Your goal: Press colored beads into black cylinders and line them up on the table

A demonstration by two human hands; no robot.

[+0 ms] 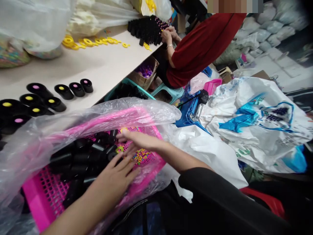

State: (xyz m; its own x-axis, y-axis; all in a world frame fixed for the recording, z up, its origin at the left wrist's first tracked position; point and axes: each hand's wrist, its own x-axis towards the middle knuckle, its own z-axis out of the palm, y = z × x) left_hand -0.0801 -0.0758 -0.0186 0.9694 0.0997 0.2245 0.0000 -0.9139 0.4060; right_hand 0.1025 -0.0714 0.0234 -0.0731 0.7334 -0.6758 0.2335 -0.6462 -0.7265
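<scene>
Both my hands reach into a pink plastic basket (41,199) lined with a clear plastic bag (31,137). My left hand (114,178) lies flat with fingers spread over a heap of black cylinders (80,160). Stretched out with fingers apart, my right hand (137,140) hovers over small coloured beads (140,156) on the basket's floor. Neither hand holds anything that I can see.
Black caps with yellow and pink centres (36,98) stand on the pale table (102,65) at left. Yellow rings (90,41) lie further back. A person in a red top (202,45) handles black pieces (146,29) at the far end. White printed bags (254,124) fill the right.
</scene>
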